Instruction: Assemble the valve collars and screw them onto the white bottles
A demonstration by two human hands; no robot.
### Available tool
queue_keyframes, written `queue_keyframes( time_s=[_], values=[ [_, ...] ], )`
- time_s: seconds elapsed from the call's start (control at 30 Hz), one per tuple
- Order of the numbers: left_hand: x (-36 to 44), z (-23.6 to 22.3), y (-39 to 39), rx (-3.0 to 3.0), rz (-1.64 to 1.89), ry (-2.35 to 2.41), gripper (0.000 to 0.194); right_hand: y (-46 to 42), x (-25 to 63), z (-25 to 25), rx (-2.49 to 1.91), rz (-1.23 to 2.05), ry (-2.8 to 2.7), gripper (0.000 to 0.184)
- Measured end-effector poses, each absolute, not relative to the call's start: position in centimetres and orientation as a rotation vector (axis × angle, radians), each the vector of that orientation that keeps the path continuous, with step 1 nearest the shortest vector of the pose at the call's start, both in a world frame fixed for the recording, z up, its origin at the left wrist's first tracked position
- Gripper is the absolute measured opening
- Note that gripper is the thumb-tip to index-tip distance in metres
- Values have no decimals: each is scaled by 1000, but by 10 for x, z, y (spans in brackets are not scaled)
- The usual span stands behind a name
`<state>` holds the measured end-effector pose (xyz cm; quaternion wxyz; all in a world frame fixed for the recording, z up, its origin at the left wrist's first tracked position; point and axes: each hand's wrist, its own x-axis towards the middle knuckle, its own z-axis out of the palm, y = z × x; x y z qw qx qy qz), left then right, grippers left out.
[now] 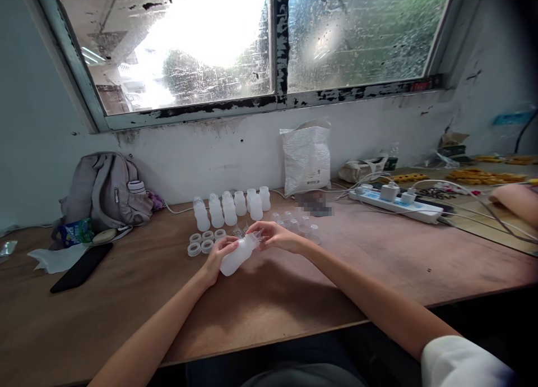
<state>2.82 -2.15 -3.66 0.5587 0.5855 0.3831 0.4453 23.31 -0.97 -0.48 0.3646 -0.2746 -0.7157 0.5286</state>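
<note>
My left hand (221, 257) is wrapped round a frosted white baby bottle (239, 257), which is tilted with its neck up to the right. My right hand (277, 236) closes its fingers on a clear nipple (257, 235) at the bottle's neck; the fingers partly hide it. Beyond the hands stand several white baby bottles (216, 210) in a cluster, some with clear tops. White collar rings (207, 246) lie left of the held bottle. Clear nipples (239, 230) sit just behind it. Clear caps (294, 223) stand to the right of my right hand.
A white power strip (395, 203) with chargers and cables lies on the right of the wooden table (311, 308). A white plastic bag (306, 158) leans on the wall. At left are a grey backpack (105, 190) and a black phone (82, 268). Another person's arm (515, 203) shows far right.
</note>
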Motion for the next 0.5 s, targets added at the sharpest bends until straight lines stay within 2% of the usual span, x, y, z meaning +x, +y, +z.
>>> queue_keyframes(
  time_s=[0.23,0.4,0.5],
  values=[
    [31,-36,-22,1487,1090,932,36,-12,232,-6,-769,1348,-1876,36],
    [29,-35,-23,1460,1090,902,32,-14,227,-9,-735,1232,-1886,45],
    [28,-36,-24,1443,1092,906,32,-16,225,-10,-708,1270,-1884,43]
  ],
)
